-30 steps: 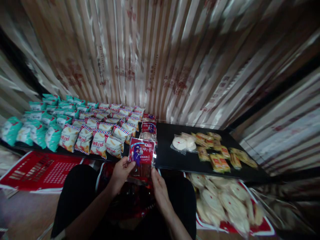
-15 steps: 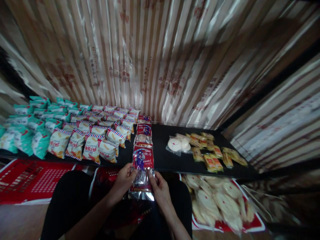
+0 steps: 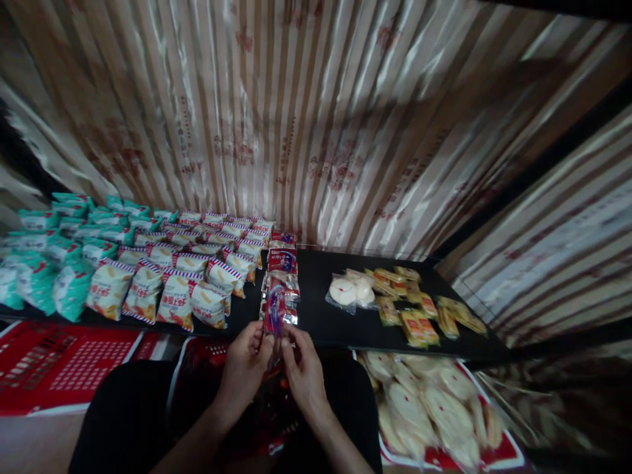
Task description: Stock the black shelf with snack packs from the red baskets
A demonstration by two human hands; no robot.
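Brown-and-white striped sheeting (image 3: pixel 316 125) hangs behind a black bench (image 3: pixel 316 316), where white snack bags (image 3: pixel 175 301) sit to the left of a row of red packets (image 3: pixel 283 261). At the bench's near edge, the left hand (image 3: pixel 245 362) and right hand (image 3: pixel 305 374) pinch 1 seemingly curled red-and-purple packet (image 3: pixel 274 311) between thumbs and fingers; it overlaps the row's near end in view, contact unclear. Good handling likely calls for a light, even grip, easing the film flat without creasing it.
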